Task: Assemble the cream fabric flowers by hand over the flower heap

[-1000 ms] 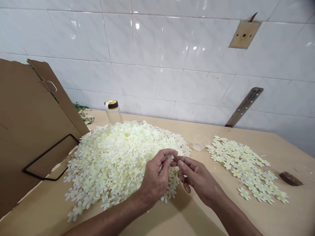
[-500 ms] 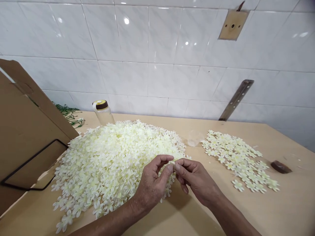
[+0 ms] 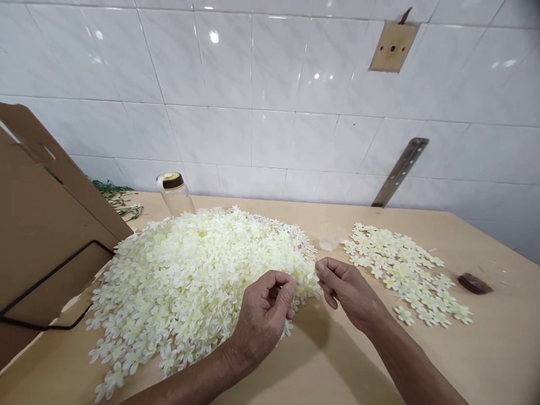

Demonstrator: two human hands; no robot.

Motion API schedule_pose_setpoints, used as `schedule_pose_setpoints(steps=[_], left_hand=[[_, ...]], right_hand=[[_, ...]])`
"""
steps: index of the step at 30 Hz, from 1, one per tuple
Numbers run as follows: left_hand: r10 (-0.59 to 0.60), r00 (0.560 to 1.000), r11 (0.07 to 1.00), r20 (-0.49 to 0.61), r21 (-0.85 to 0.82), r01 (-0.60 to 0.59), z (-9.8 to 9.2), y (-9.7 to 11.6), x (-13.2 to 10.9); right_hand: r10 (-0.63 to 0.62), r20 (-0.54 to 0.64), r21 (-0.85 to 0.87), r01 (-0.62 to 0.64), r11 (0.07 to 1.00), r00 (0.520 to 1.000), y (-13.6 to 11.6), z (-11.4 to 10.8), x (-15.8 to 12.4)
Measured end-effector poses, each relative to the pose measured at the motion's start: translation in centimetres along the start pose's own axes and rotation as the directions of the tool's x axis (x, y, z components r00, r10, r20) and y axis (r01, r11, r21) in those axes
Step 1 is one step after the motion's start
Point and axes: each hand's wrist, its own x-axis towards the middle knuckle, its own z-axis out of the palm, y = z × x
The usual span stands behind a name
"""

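Observation:
A large heap of pale yellow-white artificial flower heads (image 3: pixel 189 270) covers the left and middle of the table. At its right front side is my left hand (image 3: pixel 268 309), thumb and forefinger pressed together; what they pinch, if anything, is too small to make out. My right hand (image 3: pixel 348 292) hovers just right of the heap, its fingertips also pinched, with their contents hidden. A gap separates the two hands. Farther right, a smaller spread of the same flower heads (image 3: pixel 400 261) lies on the table, nearest to my right hand.
On the left stands a cardboard box (image 3: pixel 50 208) with a black wire frame (image 3: pixel 46 275) before it. Behind the heap are a clear bottle (image 3: pixel 177 197) and green stems (image 3: pixel 116 197). A small clear dish (image 3: pixel 330 241) and a dark brown piece (image 3: pixel 475 283) lie rightward.
My hands, whose fingertips met half a second ago, have come apart. The right hand has moved right and slightly up; the left has stayed nearly in place. The view has shifted slightly.

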Motion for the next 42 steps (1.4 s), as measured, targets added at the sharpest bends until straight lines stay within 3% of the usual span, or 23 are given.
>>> schedule_pose_setpoints(steps=[6,11,16,23,33,42], left_hand=[[-0.064,0.997,0.997,0.043,-0.041,0.066,0.2,-0.8,0.1],[-0.142,0.985,0.976,0.102,-0.152,0.156,0.4,-1.3,0.5],[-0.147,0.989,0.974,0.028,-0.172,0.150,0.3,-0.9,0.9],[-0.138,0.990,0.973,-0.038,-0.193,0.128,0.3,-0.9,1.1],[-0.315,0.947,0.884,0.057,-0.344,0.315,0.1,-0.3,1.6],[-0.307,0.945,0.844,0.113,-0.427,0.325,-0.2,-0.1,1.6]], right_hand=[[0.014,-0.055,-0.016,-0.015,1.000,0.998,0.2,1.6,-0.5],[-0.076,-0.051,-0.207,0.064,0.976,0.996,-0.4,2.6,-1.2],[-0.114,-0.018,-0.330,0.102,0.938,0.993,-0.9,2.9,-1.7],[-0.153,-0.066,-0.403,0.114,0.908,0.986,-1.1,3.2,-1.8],[-0.098,-0.132,-0.249,0.063,0.966,0.986,-1.3,3.4,-1.8],[0.003,-0.141,0.058,0.005,0.998,0.990,-0.3,3.0,-1.4]])
